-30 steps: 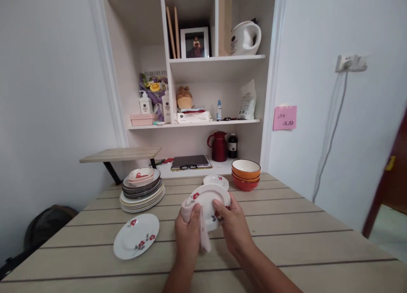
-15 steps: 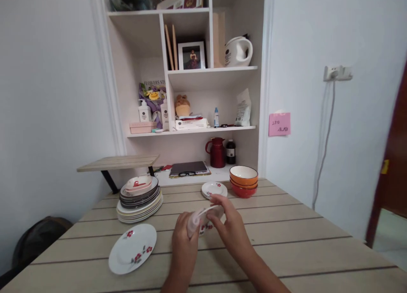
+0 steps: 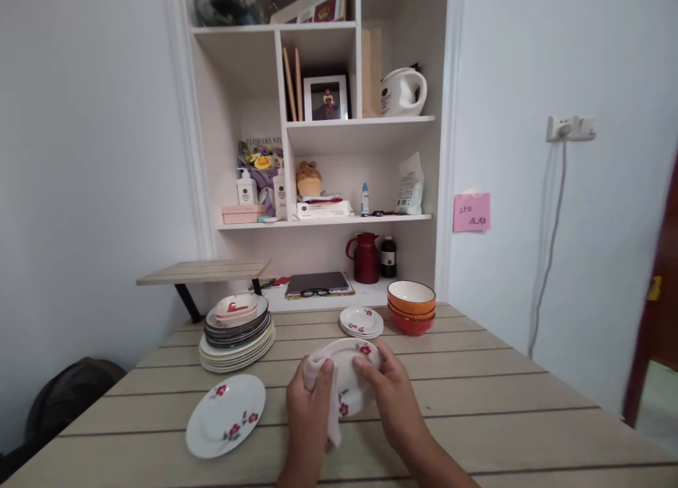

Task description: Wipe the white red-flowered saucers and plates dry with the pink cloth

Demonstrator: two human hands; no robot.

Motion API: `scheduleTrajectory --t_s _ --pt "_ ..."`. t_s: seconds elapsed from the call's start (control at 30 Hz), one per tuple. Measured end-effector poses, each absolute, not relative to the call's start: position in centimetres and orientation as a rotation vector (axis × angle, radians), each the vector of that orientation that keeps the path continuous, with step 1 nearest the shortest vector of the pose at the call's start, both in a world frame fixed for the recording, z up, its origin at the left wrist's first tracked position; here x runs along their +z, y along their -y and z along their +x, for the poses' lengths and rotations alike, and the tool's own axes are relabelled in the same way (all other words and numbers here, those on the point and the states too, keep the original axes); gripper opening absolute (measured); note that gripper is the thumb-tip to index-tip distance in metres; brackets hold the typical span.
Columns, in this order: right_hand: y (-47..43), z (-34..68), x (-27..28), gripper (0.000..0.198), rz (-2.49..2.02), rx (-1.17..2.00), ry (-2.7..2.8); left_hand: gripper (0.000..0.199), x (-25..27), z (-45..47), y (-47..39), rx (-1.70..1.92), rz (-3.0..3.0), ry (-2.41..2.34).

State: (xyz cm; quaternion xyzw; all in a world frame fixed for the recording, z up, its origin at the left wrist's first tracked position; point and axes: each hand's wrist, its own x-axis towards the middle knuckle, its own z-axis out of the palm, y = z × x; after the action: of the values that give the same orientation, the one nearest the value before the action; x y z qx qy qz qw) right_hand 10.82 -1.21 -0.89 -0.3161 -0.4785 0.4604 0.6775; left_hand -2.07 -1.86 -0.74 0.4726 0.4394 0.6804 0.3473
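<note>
Between my hands is a small white saucer (image 3: 347,368) with red flowers, tilted so its face shows toward me. My left hand (image 3: 311,403) is closed around a pale pink cloth (image 3: 332,410), pressing it on the saucer's left edge. My right hand (image 3: 389,389) grips the saucer's right rim, thumb on the face and fingers behind. A larger flowered plate (image 3: 225,417) lies on the table to the left. Just beyond the held saucer sits a short stack of matching saucers (image 3: 361,321).
A tall stack of plates (image 3: 238,343) topped by small dishes stands at the back left, near a raised wooden shelf (image 3: 204,271). Orange and red bowls (image 3: 412,308) are stacked at the back right. Behind the wooden table (image 3: 508,431), a shelf unit holds a red jug (image 3: 365,258).
The saucer has turned from nearly edge-on to face me. My right fingers have shifted to its right rim, and the cloth now hangs below my left hand. The view has shifted slightly.
</note>
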Motion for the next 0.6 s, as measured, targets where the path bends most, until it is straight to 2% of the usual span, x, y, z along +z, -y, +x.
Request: scheduleTrajectory --t_s 0.23,0.4,0.47,0.6 --pt "0.2 10.4 -1.7 0.046 -0.619 1.216 0.639 0.066 -1.2 -0.7 1.7 1.631 1.028 -1.074" --pt "0.3 11.0 -1.3 0.040 -0.685 1.240 0.823 0.056 -1.9 -1.5 1.0 1.699 1.162 -1.228" --pt "0.5 11.4 -1.0 0.039 -0.794 1.033 1.064 0.050 -2.2 -2.2 0.7 1.793 1.319 -1.278" --pt "0.5 12.5 -0.8 0.034 -0.908 0.399 1.420 0.025 -2.6 -3.0 0.2 2.017 1.882 -1.193"
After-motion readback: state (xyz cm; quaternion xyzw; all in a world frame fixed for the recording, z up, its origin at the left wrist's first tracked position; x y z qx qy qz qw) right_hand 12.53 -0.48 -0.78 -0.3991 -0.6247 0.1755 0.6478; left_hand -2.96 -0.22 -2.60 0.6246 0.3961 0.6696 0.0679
